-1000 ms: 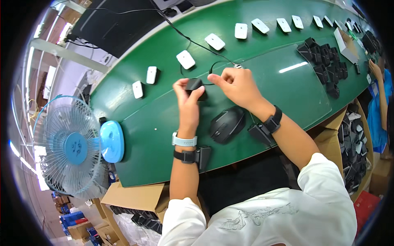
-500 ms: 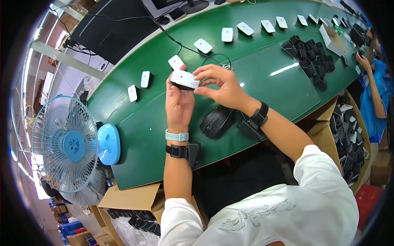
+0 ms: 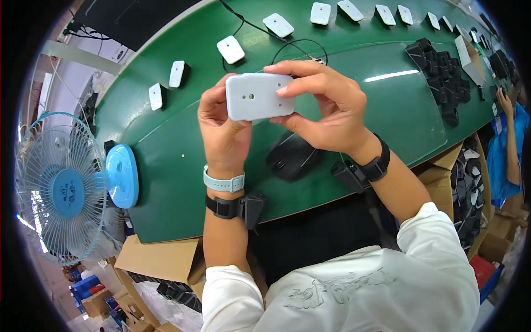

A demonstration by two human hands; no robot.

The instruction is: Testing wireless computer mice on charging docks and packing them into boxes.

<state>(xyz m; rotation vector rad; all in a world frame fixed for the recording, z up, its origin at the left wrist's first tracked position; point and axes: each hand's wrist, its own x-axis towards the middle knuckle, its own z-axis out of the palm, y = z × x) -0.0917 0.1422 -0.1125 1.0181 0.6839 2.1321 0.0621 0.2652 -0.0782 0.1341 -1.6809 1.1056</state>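
Observation:
A white-faced rectangular device (image 3: 243, 108) with rounded corners and a few small holes is held up above the green table, its face toward me. My left hand (image 3: 224, 130) is closed on its left end, thumb along the lower edge. My right hand (image 3: 334, 105) grips the right end, with one fingertip on the face near the small holes and the thumb under the lower edge. Below the hands lies a black mouse-shaped device (image 3: 293, 157). Similar white-faced devices stand beyond, including one at the left (image 3: 230, 50) with a dark cable near it.
More such devices (image 3: 321, 14) line the far side of the green table (image 3: 166, 193). Dark housings (image 3: 442, 77) cluster at the right, near a small open box (image 3: 469, 61). A blue fan (image 3: 67, 191) stands left. Cartons (image 3: 160, 260) sit below the table. A co-worker's arm (image 3: 511, 133) shows far right.
The device has come closer to me and turned its white face toward my view. My right fingers have moved onto the face. The view has shifted, moving the table rightward and up.

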